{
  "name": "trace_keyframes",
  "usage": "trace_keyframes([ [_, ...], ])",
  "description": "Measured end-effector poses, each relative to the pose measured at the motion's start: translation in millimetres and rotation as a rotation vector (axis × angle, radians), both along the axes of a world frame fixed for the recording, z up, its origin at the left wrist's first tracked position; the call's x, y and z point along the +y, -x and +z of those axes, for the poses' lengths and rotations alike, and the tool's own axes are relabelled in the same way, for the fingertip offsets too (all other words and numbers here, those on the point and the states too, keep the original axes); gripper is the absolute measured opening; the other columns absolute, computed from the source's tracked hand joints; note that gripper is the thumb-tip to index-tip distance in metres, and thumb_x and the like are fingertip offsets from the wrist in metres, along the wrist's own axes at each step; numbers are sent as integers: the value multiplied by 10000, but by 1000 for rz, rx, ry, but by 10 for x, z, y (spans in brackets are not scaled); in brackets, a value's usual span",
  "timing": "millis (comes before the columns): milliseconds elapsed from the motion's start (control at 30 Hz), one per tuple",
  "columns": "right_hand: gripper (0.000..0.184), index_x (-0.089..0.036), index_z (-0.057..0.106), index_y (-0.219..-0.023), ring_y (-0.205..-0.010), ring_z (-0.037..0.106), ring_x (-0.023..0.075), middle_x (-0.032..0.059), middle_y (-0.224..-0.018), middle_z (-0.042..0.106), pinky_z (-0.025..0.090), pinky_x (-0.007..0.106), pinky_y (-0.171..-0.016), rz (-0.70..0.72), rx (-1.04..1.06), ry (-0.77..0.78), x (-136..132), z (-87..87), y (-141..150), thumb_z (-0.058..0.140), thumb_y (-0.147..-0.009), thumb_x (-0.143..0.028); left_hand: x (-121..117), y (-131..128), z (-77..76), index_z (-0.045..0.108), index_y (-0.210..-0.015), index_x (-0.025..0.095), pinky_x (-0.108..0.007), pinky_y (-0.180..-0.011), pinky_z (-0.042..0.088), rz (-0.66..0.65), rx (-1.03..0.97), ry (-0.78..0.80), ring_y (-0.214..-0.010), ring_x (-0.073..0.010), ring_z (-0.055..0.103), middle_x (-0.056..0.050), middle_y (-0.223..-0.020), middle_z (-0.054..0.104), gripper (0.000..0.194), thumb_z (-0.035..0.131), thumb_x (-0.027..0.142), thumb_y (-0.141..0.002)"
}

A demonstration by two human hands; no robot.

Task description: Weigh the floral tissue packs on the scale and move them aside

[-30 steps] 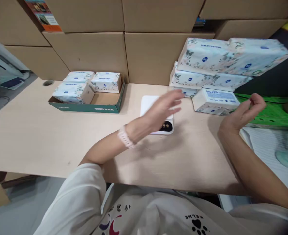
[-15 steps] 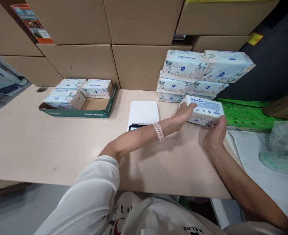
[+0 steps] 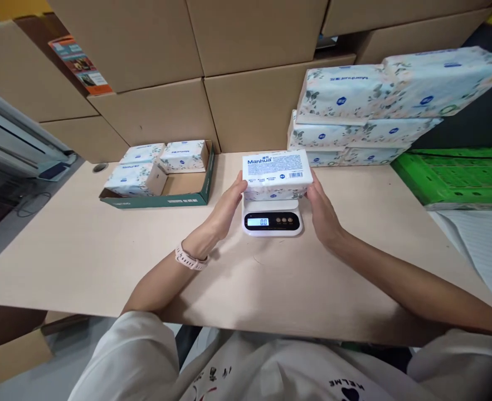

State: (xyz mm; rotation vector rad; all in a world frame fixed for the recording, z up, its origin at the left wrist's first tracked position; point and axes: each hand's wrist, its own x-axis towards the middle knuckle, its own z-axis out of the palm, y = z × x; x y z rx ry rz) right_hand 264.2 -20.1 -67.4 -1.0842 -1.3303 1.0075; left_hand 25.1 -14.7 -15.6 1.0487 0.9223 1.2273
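Note:
Both hands hold one tissue pack (image 3: 276,174), white with a blue "Manhua" label, just over the white kitchen scale (image 3: 272,221). My left hand (image 3: 228,204) grips the pack's left end and my right hand (image 3: 320,210) grips its right end. The scale's lit display reads zero. Whether the pack rests on the scale's platform I cannot tell. A pale watch sits on my left wrist.
An open green tray box (image 3: 166,196) at the left holds three tissue packs. A stack of tissue packs (image 3: 366,111) stands at the back right. Behind them rise cardboard cartons (image 3: 246,106). A green crate (image 3: 458,178) lies to the right of the table (image 3: 103,262).
Both hands took the loose pack from the right side of the table and carried it left over the scale. The scale's display now shows.

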Motion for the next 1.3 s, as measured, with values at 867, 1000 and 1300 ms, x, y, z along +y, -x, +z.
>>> trace_keyframes([
  [867, 614, -273, 750, -1360, -1236, 782, 268, 98, -1368, 819, 607, 532, -1157, -375, 147, 99, 140, -510, -214, 554, -1047, -764, 109, 220, -804, 778, -1118, 207, -499, -1337, 507, 390, -106, 149, -1486, -345, 684, -163, -1335, 803, 391, 788, 516, -880],
  [1000, 618, -256, 754, -1357, -1219, 784, 246, 88, -1352, 827, 600, 507, -1163, -373, 158, 107, 125, -482, -204, 557, -1048, -754, 119, 219, -808, 798, -1110, 207, -493, -1338, 509, 387, -90, 149, -1447, -325, 703, -149, -1323, 807, 342, 756, 465, -889],
  [1300, 586, -290, 780, -1335, -1247, 790, 297, 109, -1344, 823, 637, 565, -1140, -364, 100, 68, 125, -526, -225, 543, -1064, -752, 122, 194, -769, 808, -1084, 201, -503, -1337, 507, 396, -70, 158, -1404, -318, 720, -153, -1331, 802, 294, 735, 416, -897],
])
